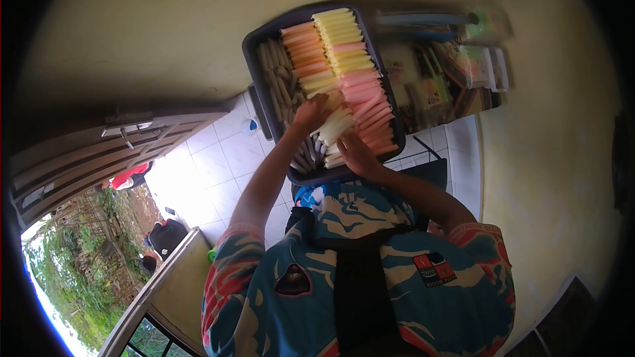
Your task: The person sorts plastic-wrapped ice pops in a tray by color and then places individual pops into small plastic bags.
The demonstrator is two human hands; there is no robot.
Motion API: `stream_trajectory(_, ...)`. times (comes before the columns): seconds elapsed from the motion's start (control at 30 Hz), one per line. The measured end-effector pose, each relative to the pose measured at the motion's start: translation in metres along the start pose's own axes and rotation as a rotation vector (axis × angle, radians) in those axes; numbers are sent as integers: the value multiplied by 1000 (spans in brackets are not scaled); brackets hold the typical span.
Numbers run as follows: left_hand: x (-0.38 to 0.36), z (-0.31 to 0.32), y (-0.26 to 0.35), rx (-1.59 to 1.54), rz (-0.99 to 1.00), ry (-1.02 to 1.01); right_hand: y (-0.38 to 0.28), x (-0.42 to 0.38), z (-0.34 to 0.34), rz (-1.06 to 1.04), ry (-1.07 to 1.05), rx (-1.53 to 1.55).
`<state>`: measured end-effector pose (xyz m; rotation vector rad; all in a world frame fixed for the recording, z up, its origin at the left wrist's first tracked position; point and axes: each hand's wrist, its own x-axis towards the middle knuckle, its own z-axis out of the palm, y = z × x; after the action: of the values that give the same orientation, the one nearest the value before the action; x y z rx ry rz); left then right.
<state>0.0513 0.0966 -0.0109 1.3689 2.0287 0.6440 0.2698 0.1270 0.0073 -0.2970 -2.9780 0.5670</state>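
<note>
Pale, cream-coloured packets (337,125) lie in the near part of a dark tub (249,53), between the two hands, among rows of similar slim packets. Left hand (312,114): comes in from the left, fingers bent and partly closed, touching the upper left side of the pale group; whether they pinch a packet cannot be told. Right hand (357,155): at the near right end of the same group, fingers partly curled inward, tips hidden against the packets; grip not resolved. Adjacent rows: yellow packets (338,26) and orange packets (307,49) farther off, pink packets (362,86) to the right, grey-brown packets (276,66) lying less evenly along the left wall. Handling, by judgement: each packet looks light, soft and somewhat bendable, in a thin, smooth film that probably slides on its neighbours. Likely weak points are the film and the narrow ends; hard pinching or pulling at a tip could split or crease one. Best hold for a single packet: lightly round the middle. For several: level support from both ends with flat, even pressure, since a loose bunch would probably fan out.
</note>
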Motion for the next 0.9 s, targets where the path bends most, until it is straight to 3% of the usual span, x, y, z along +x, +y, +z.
stream_trajectory(0.27,-3,0,6,-11,86,47,8,-7,-12,-87,120,231)
stream_trajectory(0.37,-5,-3,9,-22,158,71,12,-8,-40,-4,72,255)
stream_trajectory(0.47,-6,-2,10,-43,272,87,21,0,-48,65,235,283)
stream_trajectory(0.6,-7,-1,14,-30,252,130,24,27,-50,-48,308,81)
stream_trajectory(0.8,-6,-6,5,-33,160,80,32,13,-28,42,-110,44)
stream_trajectory(0.9,-10,-3,6,-41,154,78,26,5,-30,45,60,20)
